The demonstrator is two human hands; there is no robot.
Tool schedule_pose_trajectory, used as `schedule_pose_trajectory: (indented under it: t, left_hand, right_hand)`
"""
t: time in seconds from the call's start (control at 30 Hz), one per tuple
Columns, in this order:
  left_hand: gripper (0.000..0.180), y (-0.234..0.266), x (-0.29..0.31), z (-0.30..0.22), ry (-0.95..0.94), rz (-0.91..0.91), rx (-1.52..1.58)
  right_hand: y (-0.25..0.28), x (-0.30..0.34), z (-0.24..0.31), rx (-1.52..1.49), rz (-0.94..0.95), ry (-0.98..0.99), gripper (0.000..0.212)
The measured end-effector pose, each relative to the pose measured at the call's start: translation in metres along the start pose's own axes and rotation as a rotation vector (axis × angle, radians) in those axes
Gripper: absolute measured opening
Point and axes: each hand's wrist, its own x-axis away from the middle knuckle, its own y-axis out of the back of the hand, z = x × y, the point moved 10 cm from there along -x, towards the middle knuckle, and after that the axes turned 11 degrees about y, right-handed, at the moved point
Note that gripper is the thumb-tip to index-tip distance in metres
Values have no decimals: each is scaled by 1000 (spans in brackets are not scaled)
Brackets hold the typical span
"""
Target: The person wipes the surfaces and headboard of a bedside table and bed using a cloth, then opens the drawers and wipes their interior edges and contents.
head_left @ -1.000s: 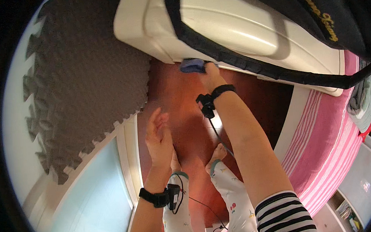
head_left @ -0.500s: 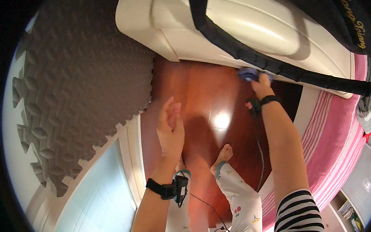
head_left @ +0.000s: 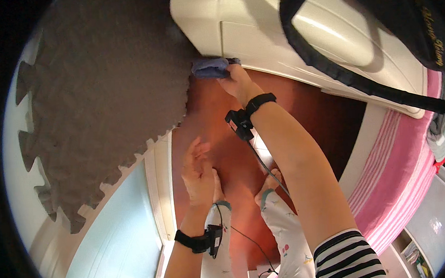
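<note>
A folded blue cloth (head_left: 209, 68) is held in my right hand (head_left: 239, 81), whose fingers are closed on it. The cloth is at the lower edge of the cream moulded cabinet (head_left: 257, 41), near its left corner and the grey mat. Whether it touches the cabinet or the wooden floor (head_left: 221, 114), I cannot tell. My left hand (head_left: 198, 175) hangs above the floor by the door frame, fingers loosely apart and nothing in them.
A grey interlocking foam mat (head_left: 114, 84) covers the left side. A black strap (head_left: 330, 73) hangs across the cabinet front. Pink striped bedding (head_left: 395, 165) lies to the right. A thin cable (head_left: 264, 162) trails from my right wrist device. My bare feet (head_left: 272, 181) stand below.
My right hand has swept left along the cabinet's base with the blue cloth, from its right part to the left corner. My left hand has dropped slightly toward me.
</note>
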Motion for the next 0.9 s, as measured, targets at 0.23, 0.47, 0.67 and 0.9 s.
schedule_pose_trajectory:
  t: [0.23, 0.47, 0.67, 0.9]
  left_hand:
    - [41, -11, 9, -26, -69, 62, -47]
    - [33, -53, 3, -58, -228, 184, -192]
    - [39, -163, -4, -110, -666, 345, -580]
    - [48, -276, -18, -96, -774, 483, -994]
  right_hand:
    - [42, 47, 96, 26, 267, 86, 27]
    - [152, 98, 230, 70, -64, 423, 32]
    - [213, 176, 294, 523, -182, 744, 41]
    - [266, 235, 223, 731, -226, 563, 45]
